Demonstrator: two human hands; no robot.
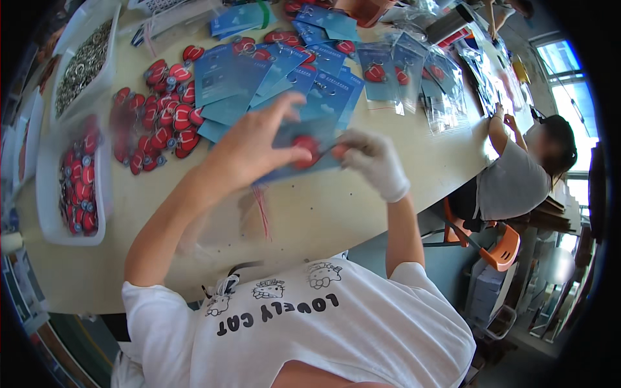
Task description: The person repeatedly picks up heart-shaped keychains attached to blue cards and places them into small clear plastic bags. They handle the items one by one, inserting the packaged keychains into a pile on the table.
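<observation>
Over the near part of the table, my bare left hand (249, 145) holds a blue card (288, 173) with a red charm (305, 150) on its face. The thumb lies against the charm, with the index finger raised above the card. My right hand (378, 165), in a white glove, pinches at the card's right edge; motion blur hides what its fingertips grip. Just beyond my hands spread overlapping blue cards (226, 74), some with metal rings and red charms on them. Loose red charms (165, 113) lie piled to the left.
At the left stand a white bin of metal rings (84, 68) and a clear tub of red charms (81, 187). Bagged cards (446, 97) lie to the far right. Pink-red strings (262, 210) lie before me. A seated person (517, 168) works at the table's right side.
</observation>
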